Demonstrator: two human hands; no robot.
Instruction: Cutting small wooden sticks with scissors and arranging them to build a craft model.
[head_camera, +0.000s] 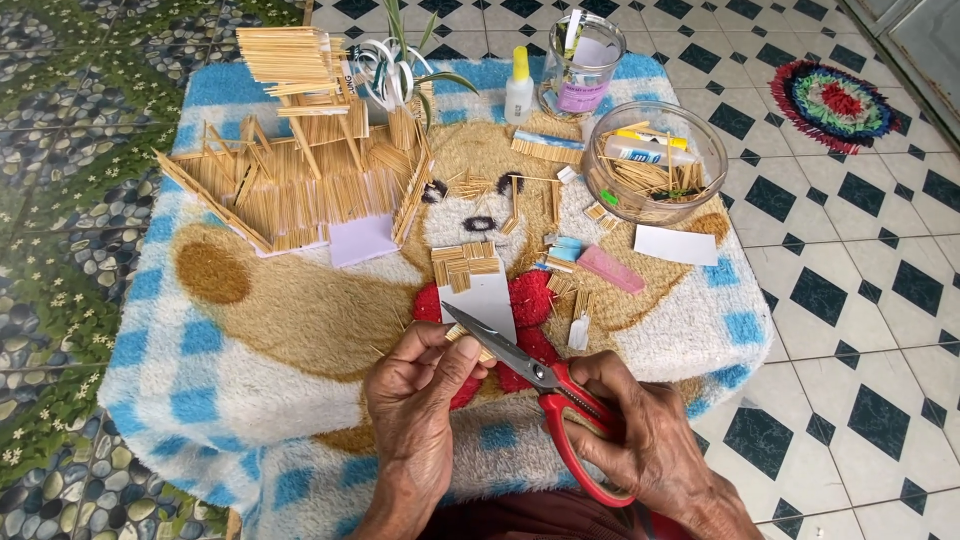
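Two hands worked over a fluffy blanket (250, 330) with blue checks and a tan bear figure. There was one pair of scissors (545, 385), with red handles and grey blades. The right hand (650, 440) grasped it, fingers threaded through and curled around the red loops, and the blades pointed up and to the left, slightly parted, their tips just above the left thumb. The left hand (420, 395) was clenched, thumb pressed against the forefinger, pinching a small bundle of short wooden sticks (462, 335) that touched the lower blade. How many sticks sat in that pinch could not be told.

Beyond the left fingertips lay one white card (490, 300) with a row of sticks glued along its far edge. Farther off, up and left of the left hand, stood one stick house (300, 150), pale yellow, with a slanted roof, fence rows and a lilac paper base. Up and right of the right fingers sat one round glass bowl (655, 160) holding sticks and tubes, and behind it one clear jar (585, 65). One white glue bottle (518, 88) with a yellow cap stood beside the jar. One pink strip (610, 268) and one white slip (675, 244) lay between the bowl and the right hand, with loose stick bundles scattered near them.
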